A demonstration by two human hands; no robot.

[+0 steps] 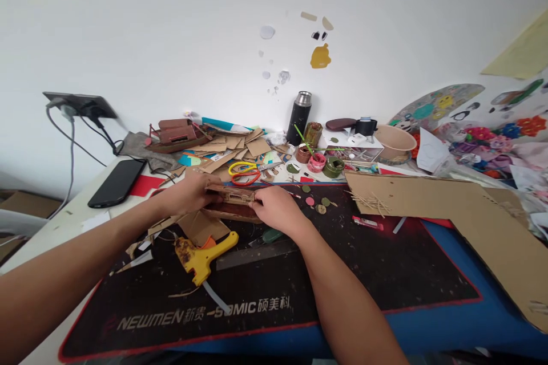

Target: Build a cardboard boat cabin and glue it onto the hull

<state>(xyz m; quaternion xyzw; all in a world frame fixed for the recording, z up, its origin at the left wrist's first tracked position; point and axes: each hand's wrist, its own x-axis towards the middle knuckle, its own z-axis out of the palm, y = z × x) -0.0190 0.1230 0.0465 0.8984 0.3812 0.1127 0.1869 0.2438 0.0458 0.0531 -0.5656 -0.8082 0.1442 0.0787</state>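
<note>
Over the black desk mat [368, 274], our left hand [192, 191] and right hand [276, 208] are pinching opposite ends of the brown cardboard model [237, 197], apparently steadying it level between them.

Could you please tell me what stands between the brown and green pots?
A pink pot stands between the brown pot and the green pot, as the head view shows.
</note>
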